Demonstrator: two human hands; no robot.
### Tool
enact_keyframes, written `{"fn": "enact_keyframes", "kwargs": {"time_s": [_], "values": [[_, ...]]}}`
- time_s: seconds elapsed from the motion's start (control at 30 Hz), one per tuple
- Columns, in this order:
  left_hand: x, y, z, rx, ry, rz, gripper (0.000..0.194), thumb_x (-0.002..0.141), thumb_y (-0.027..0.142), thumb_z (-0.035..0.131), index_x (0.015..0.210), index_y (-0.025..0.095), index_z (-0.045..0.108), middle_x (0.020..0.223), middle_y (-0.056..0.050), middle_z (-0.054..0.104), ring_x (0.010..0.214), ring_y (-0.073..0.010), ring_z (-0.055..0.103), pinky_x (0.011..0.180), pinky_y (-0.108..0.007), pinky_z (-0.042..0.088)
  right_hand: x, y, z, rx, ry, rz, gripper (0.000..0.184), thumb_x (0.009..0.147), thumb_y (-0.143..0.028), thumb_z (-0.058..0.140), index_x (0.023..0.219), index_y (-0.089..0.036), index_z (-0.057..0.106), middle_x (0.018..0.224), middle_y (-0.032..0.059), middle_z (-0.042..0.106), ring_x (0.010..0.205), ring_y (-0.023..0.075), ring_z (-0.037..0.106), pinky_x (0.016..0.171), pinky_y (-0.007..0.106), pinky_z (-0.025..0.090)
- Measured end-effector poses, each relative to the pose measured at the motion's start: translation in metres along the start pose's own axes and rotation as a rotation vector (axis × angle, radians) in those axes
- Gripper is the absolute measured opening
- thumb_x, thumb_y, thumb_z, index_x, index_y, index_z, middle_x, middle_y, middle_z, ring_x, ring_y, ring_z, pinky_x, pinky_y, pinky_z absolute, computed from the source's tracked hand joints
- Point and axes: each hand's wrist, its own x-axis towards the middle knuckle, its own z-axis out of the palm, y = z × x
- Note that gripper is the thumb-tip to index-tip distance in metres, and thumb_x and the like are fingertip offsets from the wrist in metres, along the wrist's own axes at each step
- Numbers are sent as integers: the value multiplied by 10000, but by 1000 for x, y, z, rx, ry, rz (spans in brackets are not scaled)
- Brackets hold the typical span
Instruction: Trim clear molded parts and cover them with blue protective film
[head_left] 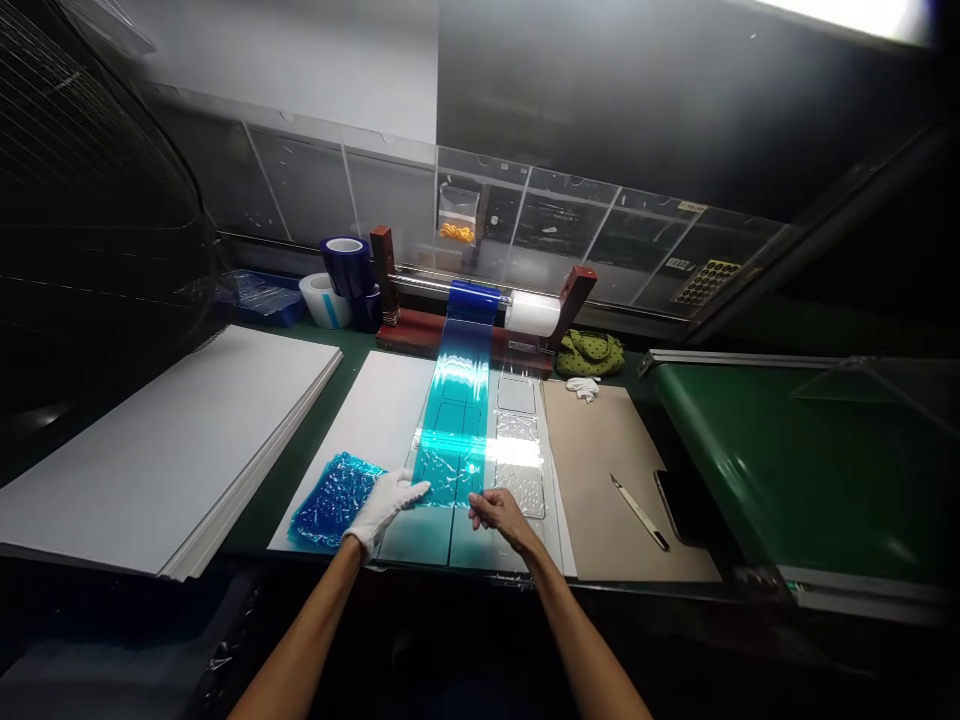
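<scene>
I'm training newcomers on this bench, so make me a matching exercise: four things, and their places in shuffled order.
Things
1. Blue-green film strip
2. Slim cream-handled tool
3. Dotted green pouch
4. Blue film pile

Places
A. On the brown sheet, left of the phone
B. Left of the gloved left hand
C. Near end between left hand and right hand
D. Beside the red-brown stand

Pairs: 1-C, 2-A, 3-D, 4-B

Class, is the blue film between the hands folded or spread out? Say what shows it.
Spread out: the blue film runs as a wide strip from its roll to the left hand and right hand.
</scene>
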Motion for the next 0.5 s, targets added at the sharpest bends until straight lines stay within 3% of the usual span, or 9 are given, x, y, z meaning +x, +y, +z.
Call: {"fn": "enact_keyframes", "kwargs": {"time_s": [0.1,0.27,0.4,0.5], "values": [[-37,-24,-3,15,19,-29,439,586,528,742,691,152,540,586,49,522,564,-112,514,545,-224,391,-32,26,25,5,22,14,571,712,-678,553,595,-122,609,478,6,577,425,69,416,475,205,290],[-92,-66,-9,3,39,-101,443,602,554,714,642,169,498,544,76,435,502,-88,420,511,-215,333,-81,64,63,4,51,62,587,724,-689,530,584,-124,612,472,12,577,404,69,421,451,198,277],[-113,-92,-10,-35,59,-133,427,602,544,714,653,167,521,555,65,464,518,-91,423,516,-216,331,-102,83,79,-22,62,79,588,739,-685,519,577,-128,612,479,20,585,409,71,441,462,197,299],[-114,-106,-7,-75,98,-146,429,599,548,708,692,159,554,591,48,505,547,-100,457,539,-224,354,-100,93,83,-77,89,90,592,740,-688,510,575,-129,612,483,19,586,416,75,449,475,200,313]]}}
